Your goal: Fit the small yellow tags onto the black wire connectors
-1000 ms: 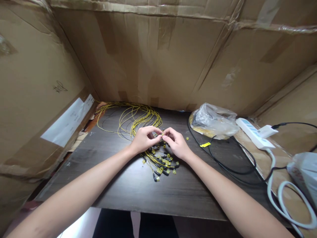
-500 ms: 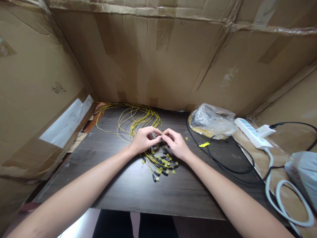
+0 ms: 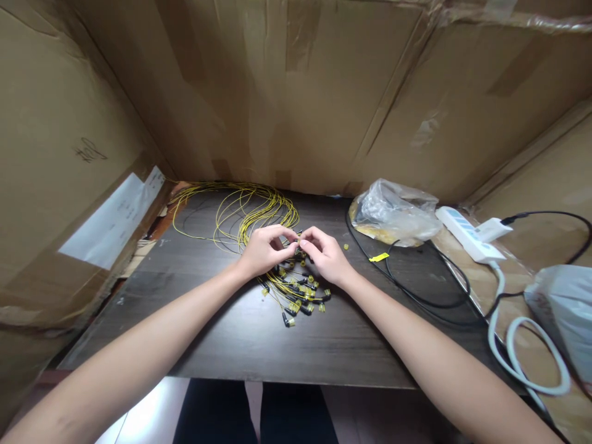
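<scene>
My left hand [image 3: 269,250] and my right hand [image 3: 326,254] meet fingertip to fingertip over a bunch of thin yellow cables [image 3: 272,209]. Thumb and forefinger of each are pinched together at a small black cable connector with a yellow cap [image 3: 298,242]; the fingers hide most of it. Below the hands, several black connectors [image 3: 305,308] with clear yellow caps lie in a loose heap on the dark table [image 3: 222,345]. One loose yellow cap [image 3: 346,246] lies to the right of my right hand.
Cardboard walls [image 3: 259,111] enclose the table on the left, back and right. A clear plastic bag [image 3: 393,209] sits at the back right. Beside it are a black cable [image 3: 416,313] with a yellow tag, a white power strip [image 3: 469,234] and another plastic bag [image 3: 567,308].
The camera has tilted slightly, so the whole scene sits higher in the picture. Both hands keep their pinch over the heap, with only small finger shifts.
</scene>
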`<state>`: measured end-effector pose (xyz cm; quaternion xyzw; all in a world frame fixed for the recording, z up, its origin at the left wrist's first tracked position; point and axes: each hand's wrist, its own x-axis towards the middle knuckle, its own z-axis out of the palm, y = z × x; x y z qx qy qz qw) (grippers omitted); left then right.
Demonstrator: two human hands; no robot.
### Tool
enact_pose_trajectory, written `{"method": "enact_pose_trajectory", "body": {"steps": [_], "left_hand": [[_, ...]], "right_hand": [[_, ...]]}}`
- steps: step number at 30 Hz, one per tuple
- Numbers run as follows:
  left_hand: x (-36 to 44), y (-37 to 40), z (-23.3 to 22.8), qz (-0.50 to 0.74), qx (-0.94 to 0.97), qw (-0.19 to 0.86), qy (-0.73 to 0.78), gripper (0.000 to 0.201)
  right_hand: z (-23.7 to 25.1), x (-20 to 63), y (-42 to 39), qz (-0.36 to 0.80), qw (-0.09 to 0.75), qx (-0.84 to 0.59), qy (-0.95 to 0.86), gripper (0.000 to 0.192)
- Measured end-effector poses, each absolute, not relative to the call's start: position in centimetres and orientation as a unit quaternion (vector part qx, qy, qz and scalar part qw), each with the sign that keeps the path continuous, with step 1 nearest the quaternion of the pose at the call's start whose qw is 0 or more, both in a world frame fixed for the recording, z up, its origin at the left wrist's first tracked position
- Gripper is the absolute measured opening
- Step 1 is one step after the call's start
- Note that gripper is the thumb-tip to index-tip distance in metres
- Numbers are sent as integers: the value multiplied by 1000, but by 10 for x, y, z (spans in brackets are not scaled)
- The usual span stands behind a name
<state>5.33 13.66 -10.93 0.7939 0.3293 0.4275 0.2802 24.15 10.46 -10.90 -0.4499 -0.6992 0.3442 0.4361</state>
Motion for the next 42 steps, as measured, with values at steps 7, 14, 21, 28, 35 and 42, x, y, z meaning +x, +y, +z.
{"method": "enact_pose_trajectory", "body": {"steps": [7,14,21,28,35,42], "left_hand": [[53,137,-110,419,807,271,315,10],[53,138,-110,428,799,270,325,11],[53,138,-108,423,790,279,346,13],[54,136,-107,426,788,279,346,14],[53,135,-106,429,797,258,337,13],[52,137,-109,432,789,260,352,14]], "right_hand": [[-111,242,106,319,424,-449,-719,39],[-110,241,106,337,438,-448,-703,24],[-111,240,104,347,458,-449,-684,18],[-109,240,104,347,463,-452,-679,20],[-111,241,106,333,450,-451,-695,31],[-114,241,107,367,473,-448,-664,26]]}}
